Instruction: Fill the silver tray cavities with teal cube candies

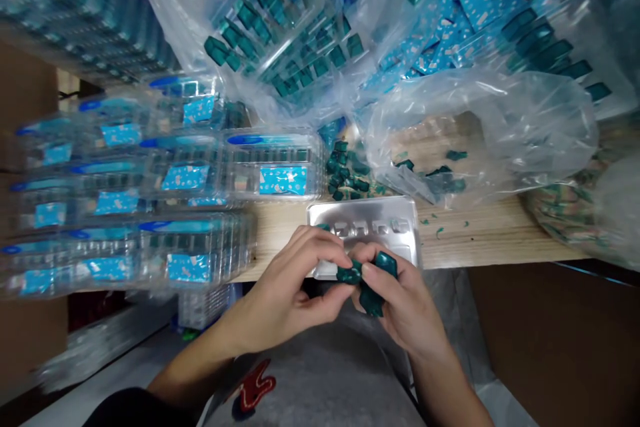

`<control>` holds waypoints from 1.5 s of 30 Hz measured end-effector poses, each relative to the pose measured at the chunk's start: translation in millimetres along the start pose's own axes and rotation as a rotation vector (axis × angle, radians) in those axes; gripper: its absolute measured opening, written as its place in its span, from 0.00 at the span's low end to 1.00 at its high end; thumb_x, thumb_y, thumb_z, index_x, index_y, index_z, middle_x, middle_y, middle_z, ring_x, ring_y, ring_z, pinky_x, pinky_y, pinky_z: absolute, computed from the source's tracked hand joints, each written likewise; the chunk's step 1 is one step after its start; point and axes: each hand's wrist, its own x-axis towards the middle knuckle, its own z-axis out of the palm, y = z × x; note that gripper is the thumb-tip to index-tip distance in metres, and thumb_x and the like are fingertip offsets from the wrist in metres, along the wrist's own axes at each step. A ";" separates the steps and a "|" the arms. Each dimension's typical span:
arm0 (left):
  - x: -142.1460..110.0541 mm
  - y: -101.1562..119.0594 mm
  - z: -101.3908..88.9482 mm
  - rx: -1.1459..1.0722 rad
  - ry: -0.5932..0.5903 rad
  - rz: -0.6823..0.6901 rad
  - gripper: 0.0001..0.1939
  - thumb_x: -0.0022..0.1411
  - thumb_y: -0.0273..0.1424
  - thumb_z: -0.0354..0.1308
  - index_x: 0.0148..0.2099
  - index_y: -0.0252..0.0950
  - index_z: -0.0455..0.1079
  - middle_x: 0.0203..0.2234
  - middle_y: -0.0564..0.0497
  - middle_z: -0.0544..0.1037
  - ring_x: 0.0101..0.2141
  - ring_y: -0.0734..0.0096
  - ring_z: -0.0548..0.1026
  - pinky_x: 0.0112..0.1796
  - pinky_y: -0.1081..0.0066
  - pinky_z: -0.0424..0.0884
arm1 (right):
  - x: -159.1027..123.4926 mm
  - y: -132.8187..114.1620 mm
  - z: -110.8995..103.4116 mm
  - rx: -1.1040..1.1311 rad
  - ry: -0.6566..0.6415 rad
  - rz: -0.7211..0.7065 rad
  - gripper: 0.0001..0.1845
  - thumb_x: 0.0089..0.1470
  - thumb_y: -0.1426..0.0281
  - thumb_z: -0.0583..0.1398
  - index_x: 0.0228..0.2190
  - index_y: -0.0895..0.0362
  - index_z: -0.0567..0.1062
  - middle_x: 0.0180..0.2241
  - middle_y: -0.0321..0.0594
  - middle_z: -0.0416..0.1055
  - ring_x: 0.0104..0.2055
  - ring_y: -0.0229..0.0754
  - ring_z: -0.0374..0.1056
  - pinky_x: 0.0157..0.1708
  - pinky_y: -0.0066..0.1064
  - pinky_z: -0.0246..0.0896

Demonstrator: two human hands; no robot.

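Note:
Close above the table's front edge, my two hands meet. Thumb and fingers of my left hand (300, 283) pinch a small dark-green translucent plastic piece (349, 273). My right hand (407, 300) is closed around a few more green plastic pieces (371, 301), and its thumb rests by the piece in the left. Just behind the hands lies a shiny clear or silvery tray (400, 210) with a row of moulded slots. A green bit shows at the tray's left side, partly behind my left fingers.
Stacked clear packs (275, 153) with blue patterned packets fill the left. A pile of loose green pieces (345, 173) lies behind the tray. Plastic bags (540, 120), a sheet of moulded green parts (260, 7) and blue packets (480, 0) crowd the back. Green scraps dot the wooden tabletop (480, 240).

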 end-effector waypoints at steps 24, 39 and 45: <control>14.2 12.0 13.8 -0.911 0.090 -0.465 0.12 0.56 0.39 0.69 0.36 0.41 0.69 0.29 0.56 0.74 0.27 0.76 0.72 0.30 0.75 0.71 | -7.6 -19.2 8.4 0.210 -0.066 0.047 0.17 0.45 0.58 0.71 0.28 0.54 0.72 0.18 0.27 0.61 0.18 0.29 0.52 0.16 0.22 0.45; 4.5 10.8 6.0 -0.824 0.033 -0.463 0.16 0.56 0.45 0.67 0.37 0.41 0.69 0.25 0.55 0.72 0.20 0.77 0.67 0.20 0.76 0.61 | -12.5 -18.5 16.3 0.072 0.045 -0.084 0.13 0.47 0.59 0.70 0.26 0.53 0.76 0.21 0.29 0.63 0.20 0.31 0.53 0.20 0.26 0.52; -3.4 1.9 4.9 -0.150 0.091 -0.199 0.09 0.64 0.32 0.61 0.47 0.44 0.71 0.37 0.51 0.77 0.39 0.67 0.75 0.40 0.68 0.73 | -8.5 0.0 2.2 -0.228 0.201 -0.115 0.13 0.52 0.57 0.66 0.29 0.54 0.77 0.22 0.31 0.67 0.24 0.34 0.60 0.26 0.28 0.58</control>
